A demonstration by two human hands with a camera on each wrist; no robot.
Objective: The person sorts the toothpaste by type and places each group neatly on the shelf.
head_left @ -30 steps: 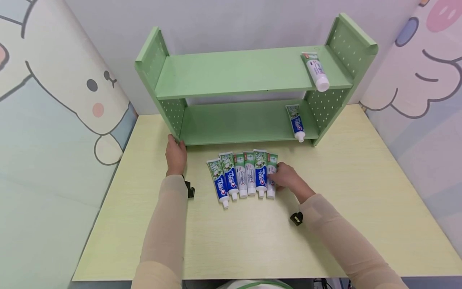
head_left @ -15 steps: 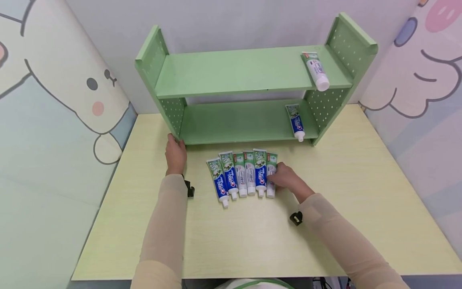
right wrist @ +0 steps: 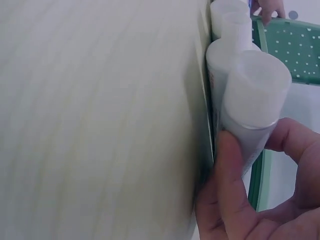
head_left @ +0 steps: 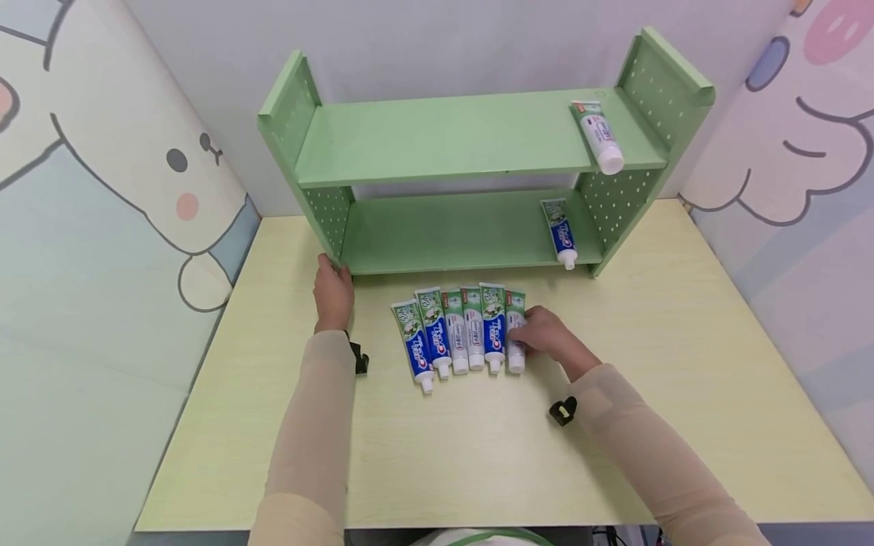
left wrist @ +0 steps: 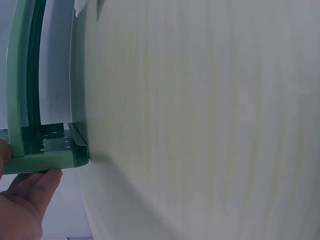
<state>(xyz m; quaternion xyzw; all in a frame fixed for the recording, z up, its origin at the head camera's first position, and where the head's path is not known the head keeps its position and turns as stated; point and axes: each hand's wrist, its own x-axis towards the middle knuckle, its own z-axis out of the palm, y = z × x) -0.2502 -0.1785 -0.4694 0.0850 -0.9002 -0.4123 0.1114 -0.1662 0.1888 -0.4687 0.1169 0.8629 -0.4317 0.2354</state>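
Note:
My left hand grips the lower front corner of the green shelf. In the left wrist view, the thumb and fingers lie on opposite sides of its side panel. On the table, my right hand pinches the rightmost toothpaste tube, a green and white one, between thumb and fingers. Its white cap points toward the wrist camera. To its left, several toothpaste tubes lie side by side, among them a blue and green one and a white and green one.
A white and green tube lies at the right of the upper shelf board, its cap over the front edge. Below it, a blue and green tube lies on the lower board. Pale wooden tabletop stretches in front of the row.
The rightmost tube has shifted slightly to the right in my right hand, its cap end away from the neighbouring blue tube. My left hand stays on the shelf.

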